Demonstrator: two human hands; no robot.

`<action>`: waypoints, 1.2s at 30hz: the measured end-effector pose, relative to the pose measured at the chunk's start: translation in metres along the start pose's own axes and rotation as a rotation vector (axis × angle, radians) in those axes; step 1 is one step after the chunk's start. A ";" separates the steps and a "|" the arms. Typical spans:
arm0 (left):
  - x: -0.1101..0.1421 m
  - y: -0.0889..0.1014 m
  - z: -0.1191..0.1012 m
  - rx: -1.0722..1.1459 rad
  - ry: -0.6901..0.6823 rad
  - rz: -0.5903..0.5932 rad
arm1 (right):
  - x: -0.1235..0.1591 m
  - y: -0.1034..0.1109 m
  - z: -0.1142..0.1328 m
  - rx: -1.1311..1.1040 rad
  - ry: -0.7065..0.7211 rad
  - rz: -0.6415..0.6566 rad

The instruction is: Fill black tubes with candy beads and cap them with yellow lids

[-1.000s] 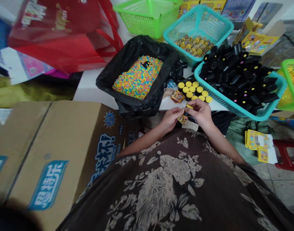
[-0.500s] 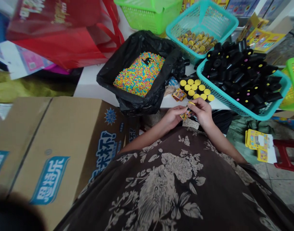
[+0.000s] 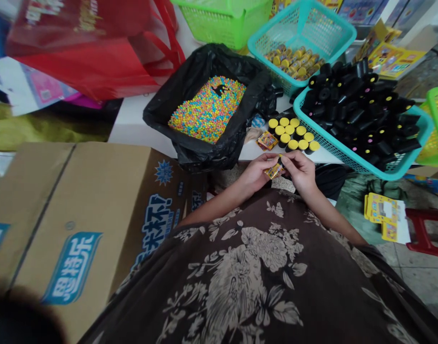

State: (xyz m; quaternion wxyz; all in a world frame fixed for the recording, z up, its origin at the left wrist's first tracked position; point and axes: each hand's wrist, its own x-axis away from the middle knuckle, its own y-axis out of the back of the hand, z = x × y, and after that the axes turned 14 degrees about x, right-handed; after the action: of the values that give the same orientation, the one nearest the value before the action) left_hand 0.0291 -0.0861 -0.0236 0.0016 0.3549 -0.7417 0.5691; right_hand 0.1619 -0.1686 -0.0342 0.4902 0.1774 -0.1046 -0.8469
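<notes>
My left hand (image 3: 255, 173) is closed, pinching a small yellow printed label (image 3: 274, 171) between thumb and fingers. My right hand (image 3: 302, 171) is closed too, its fingertips on a small black container with a yellow lid, mostly hidden by the fingers. The two hands meet in front of my lap, just off the table's front edge. Right beyond them stand several black containers with yellow lids (image 3: 292, 144), grouped upright on the white table (image 3: 256, 154). A little stack of printed labels (image 3: 267, 140) lies to their left.
A black plastic bag (image 3: 161, 98) holds many coloured candy balls (image 3: 208, 112). At right, a teal basket (image 3: 351, 160) is heaped with black containers; behind it another teal basket (image 3: 260, 50) holds labelled ones. A cardboard box (image 3: 93, 186) stands left, a red stool (image 3: 424, 231) right.
The yellow label now lies flatter and shows more of its face between my hands. My right fingers have drawn in closer around the container. The surrounding things stay put.
</notes>
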 end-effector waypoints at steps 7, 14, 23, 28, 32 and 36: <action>0.000 0.002 0.004 -0.020 -0.001 0.010 | 0.003 0.003 -0.006 -0.047 0.058 0.056; 0.002 -0.001 -0.004 -0.030 0.034 0.050 | 0.003 0.004 -0.008 0.033 0.152 -0.015; -0.001 0.003 -0.001 -0.018 0.002 0.096 | 0.008 0.002 -0.001 0.137 0.299 -0.050; -0.004 0.006 -0.003 -0.067 0.127 0.099 | 0.004 0.008 0.000 0.256 0.401 -0.175; -0.005 0.000 -0.009 -0.065 0.002 0.073 | 0.003 0.012 0.002 0.491 0.479 -0.202; -0.004 -0.006 -0.010 -0.076 0.043 0.039 | 0.004 0.014 -0.003 0.657 0.568 -0.264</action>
State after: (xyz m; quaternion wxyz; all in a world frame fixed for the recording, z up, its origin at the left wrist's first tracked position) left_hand 0.0314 -0.0762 -0.0162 0.0199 0.3277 -0.7695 0.5477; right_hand 0.1725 -0.1785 -0.0327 0.3048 0.5608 -0.2054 -0.7419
